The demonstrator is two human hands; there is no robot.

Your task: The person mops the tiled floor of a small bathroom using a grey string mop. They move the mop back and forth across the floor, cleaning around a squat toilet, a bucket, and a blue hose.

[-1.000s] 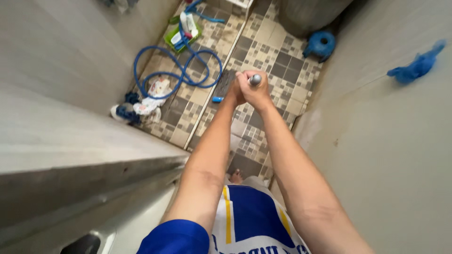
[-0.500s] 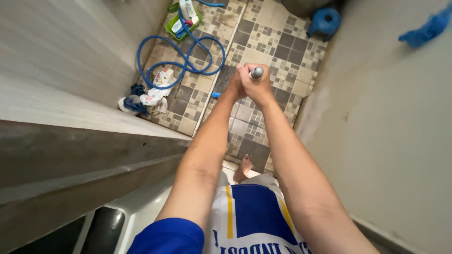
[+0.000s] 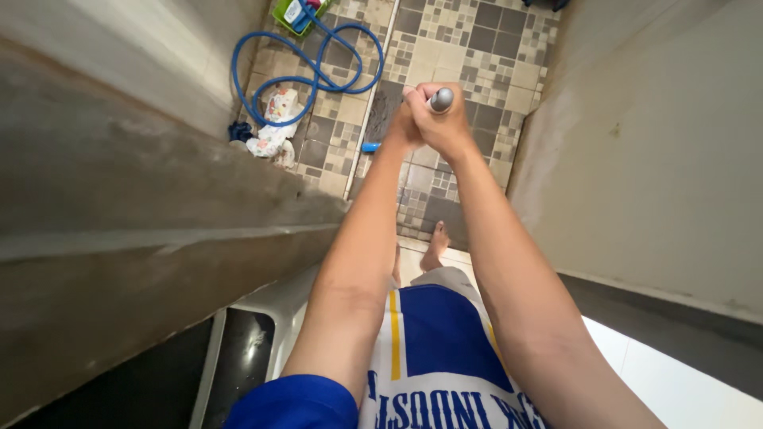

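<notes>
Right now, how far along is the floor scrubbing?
Done: cannot tell; the mosaic floor tiles show no clear cleaned patch. In hand: both hands, left hand and right hand, grip the grey handle end of a long brush whose dark head rests on the tiles. Left: the blue hose and the crumpled cloths lie on the floor by the wall.

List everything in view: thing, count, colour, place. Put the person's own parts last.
Grey metal pole end: one, gripped by both hands, centre top.
Dark brush head with blue edge: one, on the floor below the hands.
Coiled blue hose: one, on the tiled floor, upper left.
Green tray of bottles: one, top edge.
Crumpled patterned cloths: a heap, by the left wall.
Bare foot: one, centre.
Left hand: closed on the pole.
Right hand: closed on the pole.
</notes>
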